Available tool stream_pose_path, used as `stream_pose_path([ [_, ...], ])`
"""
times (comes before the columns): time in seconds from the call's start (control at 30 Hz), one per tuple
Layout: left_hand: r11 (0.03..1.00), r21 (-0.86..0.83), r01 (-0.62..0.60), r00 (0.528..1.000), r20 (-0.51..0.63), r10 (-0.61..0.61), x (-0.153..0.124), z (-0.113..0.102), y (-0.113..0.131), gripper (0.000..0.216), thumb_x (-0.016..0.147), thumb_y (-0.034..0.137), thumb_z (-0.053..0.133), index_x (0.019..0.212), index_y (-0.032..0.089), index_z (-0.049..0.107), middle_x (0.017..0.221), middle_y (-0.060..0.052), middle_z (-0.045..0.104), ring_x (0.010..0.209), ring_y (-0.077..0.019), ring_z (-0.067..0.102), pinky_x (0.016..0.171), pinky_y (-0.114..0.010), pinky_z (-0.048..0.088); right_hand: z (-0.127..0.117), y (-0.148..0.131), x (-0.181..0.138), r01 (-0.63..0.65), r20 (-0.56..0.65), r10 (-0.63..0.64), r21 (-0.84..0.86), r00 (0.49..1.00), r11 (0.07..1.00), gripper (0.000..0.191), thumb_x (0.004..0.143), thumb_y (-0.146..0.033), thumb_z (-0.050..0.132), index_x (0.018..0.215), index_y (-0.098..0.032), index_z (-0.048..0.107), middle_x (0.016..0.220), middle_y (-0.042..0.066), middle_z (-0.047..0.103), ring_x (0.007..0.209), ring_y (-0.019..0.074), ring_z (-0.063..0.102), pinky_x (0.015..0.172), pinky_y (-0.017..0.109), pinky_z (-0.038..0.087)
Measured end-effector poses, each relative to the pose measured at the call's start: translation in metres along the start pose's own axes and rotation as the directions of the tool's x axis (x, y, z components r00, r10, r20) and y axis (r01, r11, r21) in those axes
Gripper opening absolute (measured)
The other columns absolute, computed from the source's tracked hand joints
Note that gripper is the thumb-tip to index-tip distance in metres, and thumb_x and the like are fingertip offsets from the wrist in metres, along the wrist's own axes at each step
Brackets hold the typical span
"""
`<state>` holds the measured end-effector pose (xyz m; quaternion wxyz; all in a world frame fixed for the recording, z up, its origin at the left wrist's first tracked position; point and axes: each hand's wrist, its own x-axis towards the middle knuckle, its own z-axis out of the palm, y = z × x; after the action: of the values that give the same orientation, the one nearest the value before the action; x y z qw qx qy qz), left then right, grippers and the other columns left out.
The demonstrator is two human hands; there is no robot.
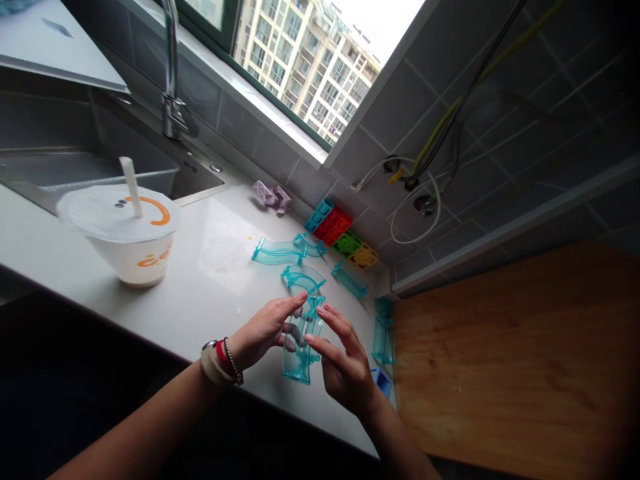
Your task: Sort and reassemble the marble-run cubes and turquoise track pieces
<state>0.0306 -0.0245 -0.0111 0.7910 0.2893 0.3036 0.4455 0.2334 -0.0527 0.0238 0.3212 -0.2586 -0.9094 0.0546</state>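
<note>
Just in front of me, clear teal plastic track pieces [299,367] stand upright close together on the counter. My left hand [265,327] is around their left side, its thumb at the upper end and its fingers partly seen through the clear plastic. On the other side is my right hand [345,363], fingers apart, fingertips at the right edge; whether they press on it I cannot tell. Beyond lie a curved teal track piece [303,279], a wavy teal track piece [277,251] and a straight teal track piece [349,280].
Coloured toy blocks [336,225] line the wall beside a purple plastic piece [271,197]. At left, a lidded cup [127,243] with a straw stands near the sink [200,175]. On the right are another teal piece [383,339], a blue block [381,382] and a wooden board [510,353].
</note>
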Motion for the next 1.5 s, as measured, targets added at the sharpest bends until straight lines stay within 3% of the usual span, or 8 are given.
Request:
stream_pose_path([
  [0.1,0.998,-0.011,-0.068,0.997,-0.029,0.068,0.001,-0.002,0.003,0.044,0.085,0.06,0.076,0.089,0.017,0.065,0.091,-0.003,0.065,0.07,-0.0156,0.07,0.059,-0.025,0.057,0.005,0.003,-0.007,-0.23,-0.066,0.244,0.17,0.967,0.958,0.06,0.097,-0.01,0.056,0.153,-0.031,0.048,0.159,0.012,0.049,0.149,0.0321,0.046,0.12,0.06,0.042],
  [0.23,0.978,-0.082,-0.191,0.975,-0.128,0.18,-0.001,-0.002,0.009,0.042,0.08,0.044,0.087,0.09,0.021,0.053,0.098,-0.001,0.067,0.085,-0.023,0.078,0.078,-0.037,0.063,0.022,0.012,-0.021,-0.524,0.012,0.596,0.491,0.803,0.696,0.068,0.095,-0.041,0.07,0.156,-0.029,0.043,0.158,0.015,0.051,0.144,0.033,0.052,0.113,0.055,0.05],
  [0.37,0.954,-0.207,-0.216,0.969,-0.163,0.184,-0.003,0.0,0.013,0.051,0.085,0.039,0.084,0.126,0.032,0.053,0.116,-0.002,0.07,0.086,-0.0223,0.079,0.081,-0.04,0.064,0.038,0.019,-0.031,-0.574,0.136,0.718,0.708,0.683,0.412,0.078,0.084,-0.047,0.084,0.152,-0.029,0.051,0.153,0.014,0.058,0.139,0.0336,0.057,0.104,0.05,0.057],
  [0.53,0.922,-0.311,-0.228,0.97,-0.155,0.188,0.001,0.001,0.007,0.029,0.09,0.039,0.078,0.111,0.022,0.065,0.115,-0.007,0.072,0.087,-0.0212,0.078,0.079,-0.035,0.064,0.043,0.02,-0.034,-0.502,0.161,0.789,0.84,0.593,0.206,0.058,0.084,-0.042,0.085,0.136,-0.027,0.067,0.134,0.01,0.072,0.12,0.0295,0.07,0.1,0.049,0.059],
  [0.97,0.914,-0.353,-0.199,0.956,-0.274,0.103,0.007,0.013,-0.01,0.029,0.087,0.034,0.078,0.105,0.024,0.058,0.104,0.0,0.072,0.074,-0.0158,0.076,0.068,-0.029,0.062,0.039,0.016,-0.034,-0.454,0.164,0.833,0.884,0.529,0.113,0.045,0.083,-0.038,0.085,0.124,-0.024,0.074,0.11,0.007,0.08,0.101,0.0244,0.075,0.086,0.041,0.064],
  [1.17,0.946,-0.271,-0.177,0.969,-0.214,0.12,0.007,0.011,-0.01,0.032,0.086,0.037,0.079,0.106,0.026,0.056,0.104,-0.001,0.071,0.076,-0.0194,0.077,0.07,-0.036,0.064,0.039,0.018,-0.042,-0.442,0.101,0.804,0.871,0.586,0.212,0.04,0.085,-0.037,0.082,0.122,-0.024,0.074,0.114,0.008,0.076,0.099,0.0246,0.075,0.086,0.043,0.064],
  [1.37,0.977,0.058,-0.207,0.958,-0.188,0.214,0.01,-0.006,-0.001,0.037,0.079,0.041,0.086,0.103,0.022,0.065,0.095,-0.003,0.073,0.084,-0.0205,0.073,0.076,-0.037,0.063,0.03,0.022,-0.047,-0.406,0.001,0.796,0.861,0.606,0.308,0.041,0.084,-0.04,0.081,0.122,-0.026,0.074,0.119,0.008,0.07,0.095,0.0243,0.074,0.085,0.044,0.064],
  [1.5,0.875,0.372,-0.309,0.93,-0.075,0.361,0.01,-0.021,0.01,0.03,0.076,0.039,0.087,0.093,0.019,0.073,0.091,-0.006,0.076,0.088,-0.0233,0.073,0.079,-0.033,0.061,0.023,0.023,-0.047,-0.435,0.004,0.776,0.831,0.63,0.348,0.042,0.085,-0.045,0.079,0.12,-0.023,0.075,0.118,0.01,0.07,0.092,0.025,0.074,0.086,0.047,0.064],
])
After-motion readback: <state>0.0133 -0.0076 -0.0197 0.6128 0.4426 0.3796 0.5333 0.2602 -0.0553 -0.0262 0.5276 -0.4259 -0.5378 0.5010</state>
